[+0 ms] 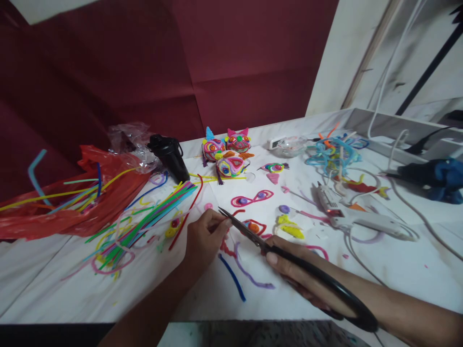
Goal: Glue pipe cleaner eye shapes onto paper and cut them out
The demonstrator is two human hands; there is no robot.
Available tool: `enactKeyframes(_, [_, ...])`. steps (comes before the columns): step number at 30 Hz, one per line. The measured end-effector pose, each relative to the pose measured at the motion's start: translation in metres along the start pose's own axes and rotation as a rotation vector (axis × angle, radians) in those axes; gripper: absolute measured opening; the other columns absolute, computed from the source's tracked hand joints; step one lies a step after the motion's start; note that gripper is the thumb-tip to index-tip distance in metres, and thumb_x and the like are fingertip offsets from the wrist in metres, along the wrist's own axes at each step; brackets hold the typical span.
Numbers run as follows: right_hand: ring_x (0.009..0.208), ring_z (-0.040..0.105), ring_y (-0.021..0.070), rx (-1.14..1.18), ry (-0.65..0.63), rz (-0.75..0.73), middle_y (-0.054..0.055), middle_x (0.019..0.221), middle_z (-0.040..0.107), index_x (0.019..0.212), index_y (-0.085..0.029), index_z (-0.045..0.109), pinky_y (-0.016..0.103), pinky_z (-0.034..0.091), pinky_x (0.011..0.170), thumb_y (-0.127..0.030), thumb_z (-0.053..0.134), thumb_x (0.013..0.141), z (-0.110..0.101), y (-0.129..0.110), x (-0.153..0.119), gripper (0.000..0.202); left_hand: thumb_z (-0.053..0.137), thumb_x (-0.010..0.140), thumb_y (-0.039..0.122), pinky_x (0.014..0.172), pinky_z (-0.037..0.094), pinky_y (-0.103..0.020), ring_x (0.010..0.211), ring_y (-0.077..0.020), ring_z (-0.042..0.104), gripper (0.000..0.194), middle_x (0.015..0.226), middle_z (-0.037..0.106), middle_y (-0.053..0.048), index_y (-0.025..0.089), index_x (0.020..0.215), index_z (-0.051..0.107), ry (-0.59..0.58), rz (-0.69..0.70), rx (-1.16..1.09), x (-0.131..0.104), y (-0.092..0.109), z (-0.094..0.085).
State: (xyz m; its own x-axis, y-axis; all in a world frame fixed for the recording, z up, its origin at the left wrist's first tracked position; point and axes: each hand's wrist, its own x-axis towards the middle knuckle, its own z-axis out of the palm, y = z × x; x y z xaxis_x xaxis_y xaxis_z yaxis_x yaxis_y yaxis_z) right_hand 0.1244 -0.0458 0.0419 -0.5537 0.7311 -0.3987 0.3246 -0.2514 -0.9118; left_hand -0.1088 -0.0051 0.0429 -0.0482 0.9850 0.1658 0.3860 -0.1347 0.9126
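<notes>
My right hand [292,270] grips the long black handles of a pair of scissors [243,228], whose dark blades point up and left. The scissor tips lie beside the pinched fingers of my left hand [205,236]. From under those fingertips shows a crinkled red pipe cleaner [227,248], mostly hidden by the hand. Just beyond the blades is a red eye-shaped piece with an orange centre [253,226]. Below the hands lie a short blue pipe cleaner [232,278] and a wavy lilac pipe cleaner [253,277]. A straight red pipe cleaner [186,214] rests left of my left hand.
Bundled pipe cleaners [144,226] and a red plastic bag [108,202] lie left, near a black bottle [170,156]. Colourful decorated masks [231,165] stand at the back. A white glue gun [372,222] and its cables lie right, with blue pipe cleaners [331,153] behind.
</notes>
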Motion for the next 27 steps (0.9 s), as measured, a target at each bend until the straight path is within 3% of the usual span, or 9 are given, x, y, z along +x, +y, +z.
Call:
enactKeyframes(5, [0.05, 0.035, 0.0109, -0.158, 0.102, -0.196, -0.007, 0.066, 0.041, 0.093, -0.026, 0.052, 0.022, 0.024, 0.04, -0.071, 0.043, 0.093, 0.004, -0.002, 0.007, 0.046, 0.069, 0.078, 0.037, 0.05, 0.043, -0.022, 0.049, -0.0134, 0.061, 0.02, 0.053, 0.064, 0.004, 0.021, 0.071, 0.06, 0.034, -0.01, 0.017, 0.001, 0.0, -0.001])
enactKeyframes(13, [0.077, 0.056, 0.0211, -0.268, 0.127, -0.195, 0.003, 0.082, 0.059, 0.096, -0.021, 0.055, 0.032, 0.042, 0.069, -0.069, 0.041, 0.091, 0.007, -0.018, 0.012, 0.051, 0.069, 0.08, 0.038, 0.054, 0.046, -0.023, 0.053, -0.0144, 0.063, 0.019, 0.059, 0.068, 0.003, 0.02, 0.075, 0.062, 0.042, -0.013, 0.025, 0.005, -0.01, -0.005])
enactKeyframes(16, [0.067, 0.053, 0.0184, -0.241, 0.149, -0.21, 0.0, 0.074, 0.055, 0.097, -0.022, 0.056, 0.028, 0.039, 0.058, -0.072, 0.052, 0.086, -0.001, -0.021, 0.008, 0.052, 0.066, 0.083, 0.035, 0.058, 0.049, -0.025, 0.059, -0.0153, 0.065, 0.015, 0.069, 0.073, 0.002, 0.021, 0.079, 0.062, 0.081, -0.001, 0.094, 0.01, -0.015, -0.014])
enactKeyframes(19, [0.05, 0.044, 0.0137, -0.171, 0.131, -0.185, -0.004, 0.063, 0.049, 0.101, -0.023, 0.056, 0.024, 0.03, 0.042, -0.078, 0.053, 0.084, -0.011, -0.023, -0.001, 0.057, 0.06, 0.088, 0.029, 0.066, 0.053, -0.029, 0.068, -0.0175, 0.069, 0.01, 0.076, 0.075, 0.002, 0.023, 0.082, 0.065, 0.077, 0.055, 0.308, 0.018, -0.022, -0.023])
enactKeyframes(24, [0.042, 0.028, 0.0084, -0.025, 0.071, -0.053, -0.01, 0.058, 0.038, 0.091, -0.027, 0.047, 0.019, 0.024, 0.035, -0.085, 0.048, 0.083, -0.023, -0.03, -0.026, 0.059, 0.056, 0.092, 0.022, 0.092, 0.054, -0.038, 0.099, -0.024, 0.069, 0.015, 0.1, 0.075, -0.006, 0.022, 0.092, 0.071, 0.037, 0.362, 0.638, 0.029, -0.034, -0.027])
enactKeyframes(27, [0.042, 0.03, 0.0103, -0.067, 0.197, -0.033, -0.008, 0.056, 0.038, 0.096, -0.029, 0.054, 0.02, 0.021, 0.035, -0.087, 0.044, 0.083, -0.034, -0.024, -0.042, 0.06, 0.051, 0.097, 0.021, 0.095, 0.052, -0.036, 0.101, -0.0221, 0.067, 0.02, 0.102, 0.074, -0.007, 0.02, 0.096, 0.071, -0.096, 0.454, 0.691, 0.033, -0.028, -0.021])
